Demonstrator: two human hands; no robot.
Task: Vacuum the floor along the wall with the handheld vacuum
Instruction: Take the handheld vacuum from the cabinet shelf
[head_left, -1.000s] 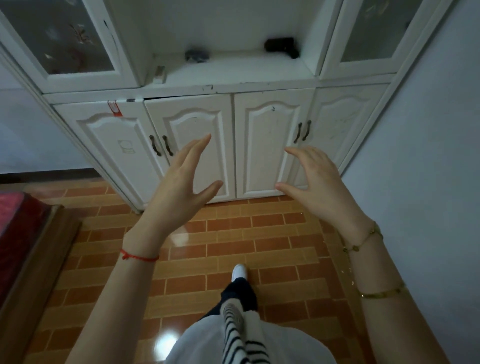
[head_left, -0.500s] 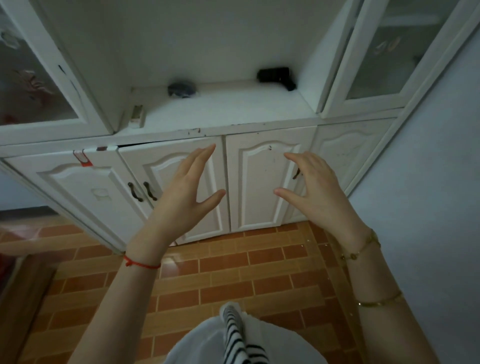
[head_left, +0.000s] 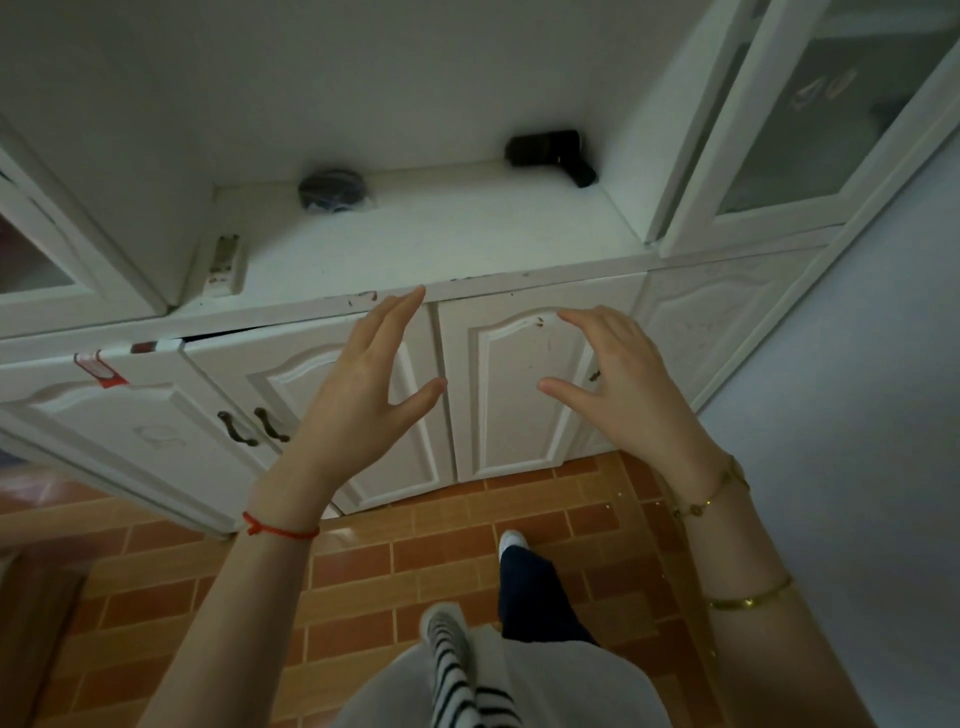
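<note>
A white cabinet fills the upper frame, standing against the pale wall on the right. Below it lies the brick-pattern floor in orange and red-brown tiles. The cabinet's open recess forms a shelf above four lower doors. Both forearms reach forward over the floor. The left hand is empty, fingers spread and extended, in front of the centre-left door. The right hand is likewise empty and spread (fingers slightly curled), in front of the centre-right door. The two hands are apart and grasp nothing. The handheld vacuum, a black object, rests at the rear right of the shelf, well beyond both hands. A dark round object sits at the shelf's rear left. A red string bracelet circles the left wrist.
</note>
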